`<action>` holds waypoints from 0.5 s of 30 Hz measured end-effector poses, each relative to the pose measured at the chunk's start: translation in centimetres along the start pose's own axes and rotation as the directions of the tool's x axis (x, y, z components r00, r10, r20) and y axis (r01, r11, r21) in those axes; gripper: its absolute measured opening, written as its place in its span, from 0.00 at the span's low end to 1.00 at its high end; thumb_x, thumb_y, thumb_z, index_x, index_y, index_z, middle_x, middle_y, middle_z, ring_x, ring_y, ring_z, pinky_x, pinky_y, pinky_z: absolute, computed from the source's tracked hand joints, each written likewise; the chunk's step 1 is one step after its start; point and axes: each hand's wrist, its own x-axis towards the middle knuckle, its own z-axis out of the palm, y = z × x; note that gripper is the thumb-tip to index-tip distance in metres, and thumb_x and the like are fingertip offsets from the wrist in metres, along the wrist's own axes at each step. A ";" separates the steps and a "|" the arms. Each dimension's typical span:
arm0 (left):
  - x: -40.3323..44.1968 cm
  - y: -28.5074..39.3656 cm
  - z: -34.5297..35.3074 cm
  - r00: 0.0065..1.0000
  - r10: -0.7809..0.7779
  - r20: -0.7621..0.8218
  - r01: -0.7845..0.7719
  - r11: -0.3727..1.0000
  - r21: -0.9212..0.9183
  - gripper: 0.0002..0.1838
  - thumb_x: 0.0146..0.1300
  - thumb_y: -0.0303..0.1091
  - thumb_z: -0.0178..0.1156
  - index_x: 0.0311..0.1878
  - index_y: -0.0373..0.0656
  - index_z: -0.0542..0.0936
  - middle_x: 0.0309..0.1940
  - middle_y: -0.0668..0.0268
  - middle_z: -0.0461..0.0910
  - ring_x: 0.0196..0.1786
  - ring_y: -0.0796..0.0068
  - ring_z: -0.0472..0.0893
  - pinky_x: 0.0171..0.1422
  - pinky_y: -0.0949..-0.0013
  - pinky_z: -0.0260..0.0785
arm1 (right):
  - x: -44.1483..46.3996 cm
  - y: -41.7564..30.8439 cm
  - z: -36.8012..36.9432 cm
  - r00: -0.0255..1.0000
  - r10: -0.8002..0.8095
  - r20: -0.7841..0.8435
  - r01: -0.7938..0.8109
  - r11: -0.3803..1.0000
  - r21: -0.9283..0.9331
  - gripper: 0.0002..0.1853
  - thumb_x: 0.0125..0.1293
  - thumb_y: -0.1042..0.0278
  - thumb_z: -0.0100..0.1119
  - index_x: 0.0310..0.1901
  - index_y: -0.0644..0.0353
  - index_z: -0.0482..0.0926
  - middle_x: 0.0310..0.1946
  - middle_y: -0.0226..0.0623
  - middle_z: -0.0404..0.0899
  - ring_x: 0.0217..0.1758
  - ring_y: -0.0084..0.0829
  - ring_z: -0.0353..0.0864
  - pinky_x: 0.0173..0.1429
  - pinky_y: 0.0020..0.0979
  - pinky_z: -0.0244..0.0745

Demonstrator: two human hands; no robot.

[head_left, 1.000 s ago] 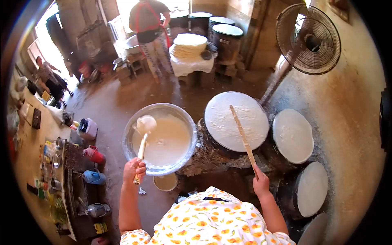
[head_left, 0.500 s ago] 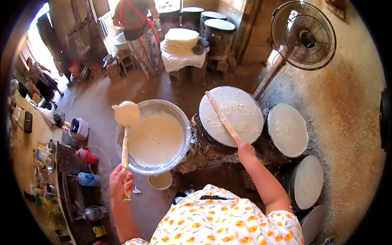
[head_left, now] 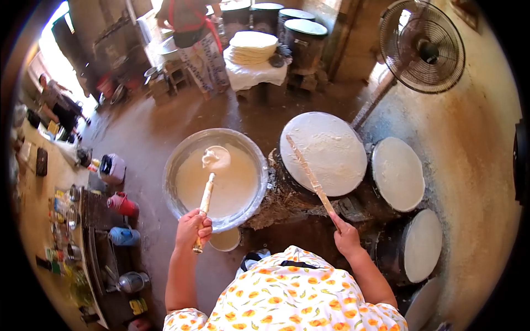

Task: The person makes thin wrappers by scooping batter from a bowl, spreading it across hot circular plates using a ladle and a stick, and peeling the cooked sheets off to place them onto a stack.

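Ladle [head_left: 207, 193] clasped in left hand [head_left: 193, 229] above basin [head_left: 171, 182] at 11 o'clock, likely so drips are caught; stick [head_left: 310, 175] gripped low by right hand [head_left: 346, 236] over white drum top [head_left: 334, 157] at 1 o'clock, likely for reach

Wdn stick [head_left: 310, 175], smth liquid [head_left: 240, 182], rough matt wall [head_left: 480, 143]

Cream batter [head_left: 237, 185], orange-patterned white shirt [head_left: 298, 295]

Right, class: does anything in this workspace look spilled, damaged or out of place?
The ledge between the basin and the large white disc looks rough and crusted, as if spilled on; the basin's inner wall looks smeared too. Nothing else clearly stands out.
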 end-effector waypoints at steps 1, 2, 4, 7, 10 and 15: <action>0.6 0.0 0.9 1.000 -0.013 0.013 0.013 0.999 0.031 0.02 0.64 0.24 0.45 0.35 0.42 0.66 0.21 0.66 0.68 0.13 0.84 0.63 0.11 0.77 0.57 | -0.5 -0.2 0.1 1.000 0.000 -0.025 0.001 0.999 0.045 0.34 0.54 0.79 0.53 0.63 0.35 0.70 0.26 0.44 0.73 0.29 0.47 0.76 0.36 0.44 0.74; 0.9 0.2 2.1 0.999 -0.030 0.038 0.027 0.998 0.058 0.02 0.64 0.24 0.45 0.35 0.42 0.66 0.21 0.66 0.68 0.13 0.84 0.63 0.11 0.77 0.57 | -1.0 -0.5 0.2 0.999 0.007 -0.053 -0.002 0.996 0.089 0.34 0.54 0.79 0.53 0.63 0.34 0.70 0.26 0.43 0.73 0.29 0.47 0.76 0.36 0.45 0.74; 1.2 1.0 5.0 0.991 -0.098 0.092 0.082 0.984 0.157 0.03 0.63 0.24 0.46 0.34 0.42 0.66 0.21 0.67 0.68 0.12 0.84 0.62 0.11 0.77 0.56 | -2.4 -0.7 0.4 0.991 0.010 -0.137 -0.001 0.997 0.071 0.35 0.53 0.79 0.54 0.63 0.34 0.70 0.25 0.41 0.72 0.28 0.46 0.75 0.35 0.44 0.74; 1.8 2.0 10.0 0.960 -0.170 0.224 0.092 0.942 0.321 0.02 0.63 0.24 0.46 0.34 0.42 0.67 0.20 0.68 0.67 0.12 0.84 0.62 0.11 0.76 0.56 | -4.7 -1.8 -0.6 0.983 0.056 -0.175 -0.056 0.998 0.002 0.35 0.52 0.80 0.55 0.62 0.34 0.72 0.24 0.38 0.70 0.25 0.42 0.74 0.31 0.39 0.74; 2.3 1.6 16.1 0.884 -0.274 0.378 0.049 0.860 0.508 0.02 0.63 0.24 0.47 0.35 0.41 0.69 0.18 0.69 0.65 0.12 0.84 0.62 0.11 0.76 0.56 | -8.3 -2.0 -1.0 0.937 0.190 -0.294 -0.210 0.977 -0.038 0.35 0.52 0.81 0.55 0.61 0.34 0.72 0.24 0.37 0.70 0.25 0.41 0.74 0.30 0.39 0.74; 0.8 -3.2 26.6 0.730 -0.440 0.522 -0.101 0.686 0.720 0.02 0.62 0.23 0.47 0.34 0.40 0.69 0.18 0.70 0.65 0.12 0.83 0.63 0.11 0.75 0.57 | -15.8 -1.2 -2.4 0.777 0.350 -0.524 -0.401 0.916 0.017 0.31 0.54 0.79 0.55 0.60 0.37 0.74 0.24 0.36 0.70 0.23 0.39 0.74 0.27 0.37 0.74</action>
